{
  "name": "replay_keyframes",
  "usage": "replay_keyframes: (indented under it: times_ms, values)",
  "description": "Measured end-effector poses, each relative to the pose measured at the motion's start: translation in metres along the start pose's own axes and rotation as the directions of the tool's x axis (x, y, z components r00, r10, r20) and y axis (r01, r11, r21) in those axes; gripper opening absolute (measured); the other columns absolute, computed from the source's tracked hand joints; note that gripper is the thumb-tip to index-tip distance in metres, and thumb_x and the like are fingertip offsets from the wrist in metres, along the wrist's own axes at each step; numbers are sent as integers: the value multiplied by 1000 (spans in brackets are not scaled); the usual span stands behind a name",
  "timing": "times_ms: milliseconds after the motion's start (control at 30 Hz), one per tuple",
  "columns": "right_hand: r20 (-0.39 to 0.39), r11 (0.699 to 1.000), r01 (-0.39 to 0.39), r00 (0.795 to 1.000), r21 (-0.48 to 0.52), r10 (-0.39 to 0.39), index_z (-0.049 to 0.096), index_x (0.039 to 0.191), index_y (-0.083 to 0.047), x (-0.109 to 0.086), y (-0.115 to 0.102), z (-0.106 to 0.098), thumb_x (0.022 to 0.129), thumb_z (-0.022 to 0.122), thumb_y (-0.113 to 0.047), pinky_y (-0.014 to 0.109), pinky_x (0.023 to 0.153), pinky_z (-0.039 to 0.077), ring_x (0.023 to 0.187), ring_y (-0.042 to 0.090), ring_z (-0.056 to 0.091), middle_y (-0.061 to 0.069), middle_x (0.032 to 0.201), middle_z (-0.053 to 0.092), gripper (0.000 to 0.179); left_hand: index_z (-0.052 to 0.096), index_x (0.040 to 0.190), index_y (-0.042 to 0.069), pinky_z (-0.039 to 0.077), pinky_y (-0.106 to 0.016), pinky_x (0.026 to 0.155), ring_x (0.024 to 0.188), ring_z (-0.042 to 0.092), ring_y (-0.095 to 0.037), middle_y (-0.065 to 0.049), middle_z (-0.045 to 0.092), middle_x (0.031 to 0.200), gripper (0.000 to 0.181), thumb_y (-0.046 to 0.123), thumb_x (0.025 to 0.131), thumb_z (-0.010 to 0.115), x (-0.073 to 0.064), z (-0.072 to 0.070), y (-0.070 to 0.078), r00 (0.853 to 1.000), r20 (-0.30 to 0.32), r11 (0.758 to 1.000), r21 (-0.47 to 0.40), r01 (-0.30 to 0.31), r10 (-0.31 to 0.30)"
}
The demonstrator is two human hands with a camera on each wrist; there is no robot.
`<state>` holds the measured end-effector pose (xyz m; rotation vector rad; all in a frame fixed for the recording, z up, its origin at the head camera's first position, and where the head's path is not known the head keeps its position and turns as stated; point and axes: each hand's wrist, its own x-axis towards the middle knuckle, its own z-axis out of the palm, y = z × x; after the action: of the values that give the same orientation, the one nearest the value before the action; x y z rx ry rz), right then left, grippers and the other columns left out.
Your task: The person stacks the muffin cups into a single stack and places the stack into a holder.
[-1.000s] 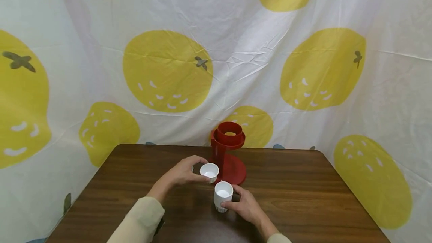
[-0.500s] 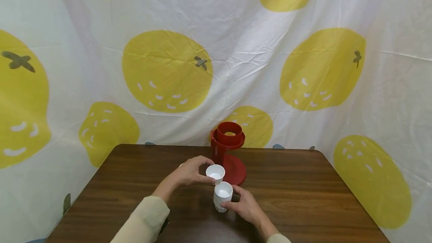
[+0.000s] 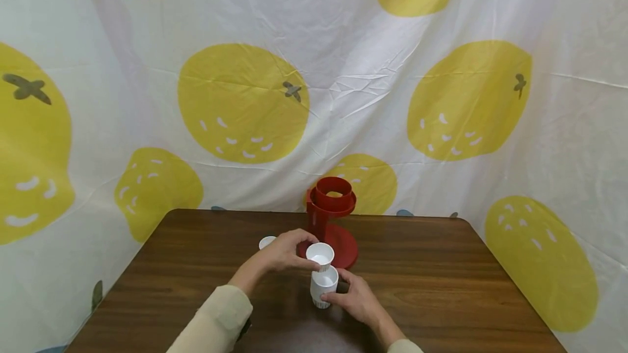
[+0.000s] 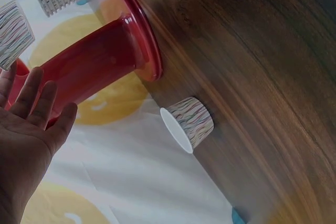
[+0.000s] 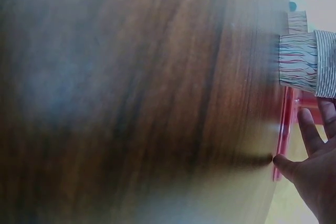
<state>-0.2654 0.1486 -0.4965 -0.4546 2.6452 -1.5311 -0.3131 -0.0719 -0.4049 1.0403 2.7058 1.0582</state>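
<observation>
My left hand point(image 3: 287, 252) pinches a small white paper cup point(image 3: 320, 255) by its sides, mouth up, just above a nested stack of paper cups point(image 3: 322, 287). In the left wrist view the held cup point(image 4: 13, 35) shows wavy coloured lines, and the left hand point(image 4: 31, 124) reaches up to it. My right hand point(image 3: 357, 296) holds the stack from its right side with thumb and fingers. The right wrist view shows the stack point(image 5: 302, 61) standing upright on the table, its nested rims close together, with the right hand point(image 5: 315, 161) at it.
Behind the hands stands a red holder point(image 3: 336, 200) with a ring on top and a round base. A single paper cup point(image 3: 267, 242) stands behind the left hand, partly covered by it. A lemon-print cloth point(image 3: 343, 97) hangs behind the brown wooden table point(image 3: 441, 277).
My left hand has moved right and slightly toward me with its cup, from beside the stack to over it. The single cup behind it now shows more. My right hand stays put.
</observation>
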Motion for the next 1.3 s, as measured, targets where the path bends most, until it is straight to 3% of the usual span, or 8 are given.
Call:
replay_keyframes:
  times_ms: [200,633,1300]
  values:
    - [1,1000,10,1000,-8,-10,55,120,-17,0,0,0,71,75,-40,51,91,37,109,23,52,-3,109,62,58,60,108,19,43,-26,77,89,50,-10,10,57,100,49,45,68,75,0,4,1,1000,-9,999,20,-30,30]
    - [2,1000,12,1000,-16,-12,57,117,-18,0,1,-1,71,74,-41,51,92,36,109,21,51,-5,107,62,54,61,106,19,43,-26,75,87,50,-10,9,57,97,48,43,68,77,-1,12,2,1000,1,1000,0,-21,21]
    - [8,1000,11,1000,-4,-11,55,121,-15,-1,0,0,72,74,-37,53,92,36,112,25,50,0,115,60,56,60,107,22,46,-25,78,89,53,-6,13,57,98,48,43,67,77,-1,28,-6,997,64,998,-41,38,-36]
